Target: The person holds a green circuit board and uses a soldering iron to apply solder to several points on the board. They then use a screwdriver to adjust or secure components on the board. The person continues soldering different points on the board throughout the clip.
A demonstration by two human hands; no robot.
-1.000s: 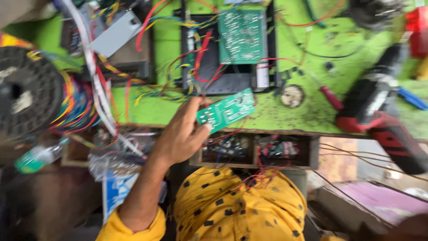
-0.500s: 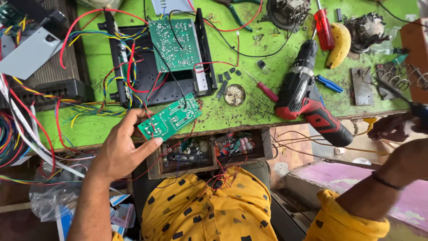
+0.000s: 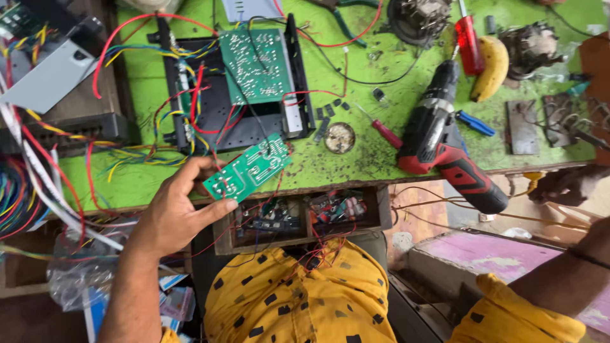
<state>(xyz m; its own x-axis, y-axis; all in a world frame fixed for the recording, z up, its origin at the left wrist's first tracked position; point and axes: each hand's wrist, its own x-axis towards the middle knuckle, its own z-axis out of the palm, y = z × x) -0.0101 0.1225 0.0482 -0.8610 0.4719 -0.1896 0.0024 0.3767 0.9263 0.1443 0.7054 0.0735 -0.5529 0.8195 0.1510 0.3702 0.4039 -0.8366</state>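
Holding a small green circuit board (image 3: 249, 169) pinched in the left hand (image 3: 175, 213), just over the front edge of the green workbench (image 3: 356, 162), below the open black chassis (image 3: 235, 82). Right hand (image 3: 565, 184) is off past the bench's right edge near the red cordless drill (image 3: 445, 143); can't tell its grip.

Small rectangular green circuit board (image 3: 249, 169), pale tracks, near front edge of bright green, black-smudged workbench top (image 3: 356, 162). Larger green circuit board (image 3: 256, 65) on black rectangular chassis (image 3: 190, 121); red, yellow, blue wires around. Red-and-black cordless drill (image 3: 445, 143) at right front edge. Yellow banana (image 3: 492, 67), red-handled screwdriver (image 3: 469, 44) toward far right corner. Yellow black-flecked shirt (image 3: 292, 298).
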